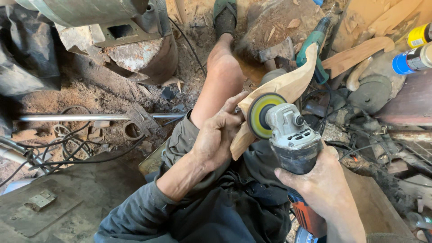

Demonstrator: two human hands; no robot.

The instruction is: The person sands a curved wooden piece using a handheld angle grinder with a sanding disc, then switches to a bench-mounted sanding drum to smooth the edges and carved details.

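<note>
A curved, carved piece of pale wood (288, 85) rests across my lap, its far end curling upward. My left hand (218, 135) grips its lower end, fingers pressed against the wood. My right hand (321, 180) is closed around the body of an angle grinder (292, 139) with a grey head and an orange rear. The grinder's yellow-rimmed sanding disc (260, 115) lies against the face of the wood. My bare left leg (220, 76) stretches forward over the dirt floor, foot in a green sandal (225, 15).
A metal rod (85, 117) and black cables (67, 148) lie on the dusty floor at left. A rusty machine base (135, 49) stands at upper left. A green drill (315, 45), other carved wood pieces (360, 51) and spray cans (411, 58) crowd the right.
</note>
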